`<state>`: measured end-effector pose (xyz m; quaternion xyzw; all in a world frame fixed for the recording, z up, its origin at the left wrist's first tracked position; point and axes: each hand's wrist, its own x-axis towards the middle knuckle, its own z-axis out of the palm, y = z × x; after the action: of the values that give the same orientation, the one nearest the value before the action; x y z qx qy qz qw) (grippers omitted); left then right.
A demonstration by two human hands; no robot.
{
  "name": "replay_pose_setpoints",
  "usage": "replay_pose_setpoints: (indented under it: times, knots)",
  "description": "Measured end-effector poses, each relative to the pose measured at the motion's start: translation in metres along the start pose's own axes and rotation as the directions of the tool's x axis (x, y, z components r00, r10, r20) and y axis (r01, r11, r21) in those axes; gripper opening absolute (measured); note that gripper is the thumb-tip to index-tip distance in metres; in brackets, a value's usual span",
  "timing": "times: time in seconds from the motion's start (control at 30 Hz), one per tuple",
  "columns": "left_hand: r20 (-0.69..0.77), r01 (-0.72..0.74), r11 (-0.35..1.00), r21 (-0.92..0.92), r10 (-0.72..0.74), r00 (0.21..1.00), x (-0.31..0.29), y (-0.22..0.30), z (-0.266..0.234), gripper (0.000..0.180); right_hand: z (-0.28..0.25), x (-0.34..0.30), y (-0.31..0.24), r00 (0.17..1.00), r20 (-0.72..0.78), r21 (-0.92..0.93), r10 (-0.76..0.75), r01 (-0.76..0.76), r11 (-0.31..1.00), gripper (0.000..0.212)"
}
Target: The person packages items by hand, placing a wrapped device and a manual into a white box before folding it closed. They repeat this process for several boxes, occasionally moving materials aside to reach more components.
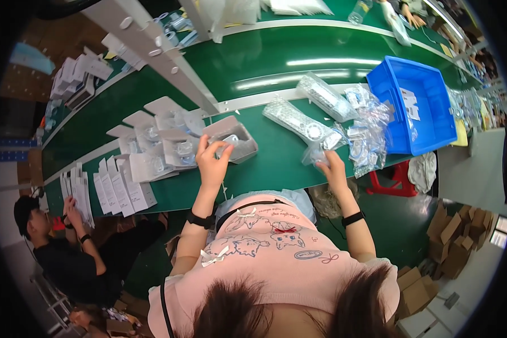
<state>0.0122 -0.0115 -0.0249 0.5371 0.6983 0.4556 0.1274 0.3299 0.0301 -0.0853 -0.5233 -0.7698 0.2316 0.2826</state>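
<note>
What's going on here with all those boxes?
The person's left hand is at an open box with something white inside. The right hand is at a clear bag, by the bubble wrap. More open boxes stand to the left, and a blue bin to the right. Over at the far left, another person is handling white packs.

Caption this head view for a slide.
Left hand at an open carton, right hand at a clear plastic bag, above a green workbench.
</note>
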Motion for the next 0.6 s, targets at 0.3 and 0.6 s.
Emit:
replay_pose_setpoints:
  times: [0.3,0.6]
  knots:
    - [0.031,0.241,0.947,-0.211,-0.24,0.97,0.011,-0.001,-0.002,0.013,0.002,0.104,-0.17,0.488,0.313,0.105,-0.815,0.835,0.54,0.017]
    - [-0.073,0.166,0.965,-0.201,-0.184,0.98,0.003,-0.004,-0.001,0.01,0.039,0.115,-0.168,0.512,0.45,0.195,-0.732,0.743,0.64,0.018]
